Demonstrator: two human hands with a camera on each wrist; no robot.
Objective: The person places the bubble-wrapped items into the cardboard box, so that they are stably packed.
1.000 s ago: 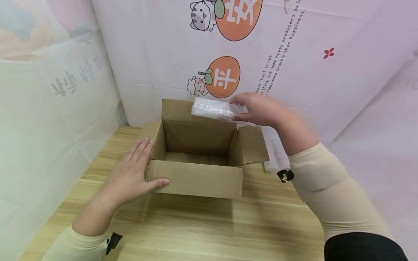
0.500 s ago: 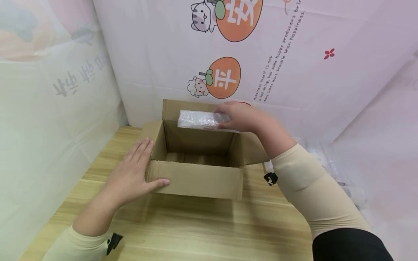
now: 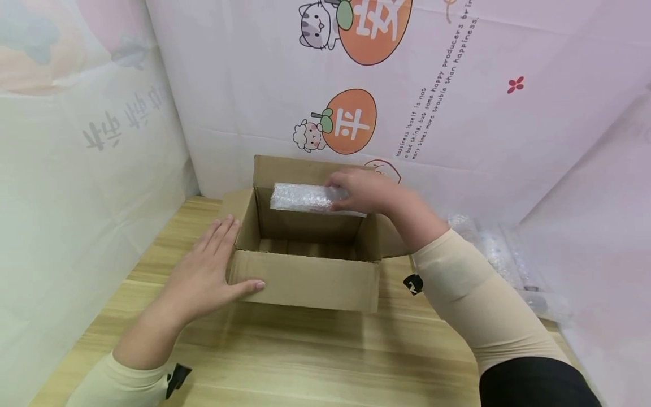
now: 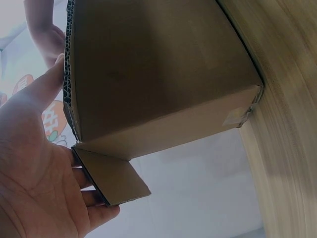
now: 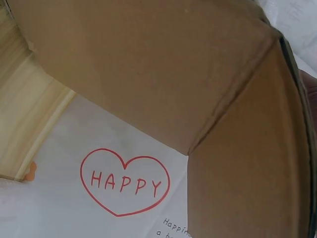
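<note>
An open cardboard box [image 3: 305, 281] stands on the table with its flaps folded outward. My left hand [image 3: 203, 277] rests at its near left corner, fingers straight on the left flap and thumb against the front flap. The left wrist view shows the same hand [image 4: 39, 178] beside the small flap [image 4: 114, 176]. Over the box's far part, my right hand [image 3: 363, 192] grips a bubble-wrapped package [image 3: 300, 196], thumb and fingers around its right end. Whatever the wrap encloses cannot be made out. In the right wrist view, the box's outer side [image 5: 138, 64] covers most of the picture.
Several bubble-wrapped packages [image 3: 498, 254] lie at the right of the wooden table [image 3: 305, 362], partly behind my right forearm. A printed white cloth [image 3: 244, 85] hangs close behind the box. Another pale cloth [image 3: 102, 186] borders the left side.
My right hand has carried the bubble-wrapped package left and down, from beside the back flap to over the box opening. My left hand and the box have stayed in place.
</note>
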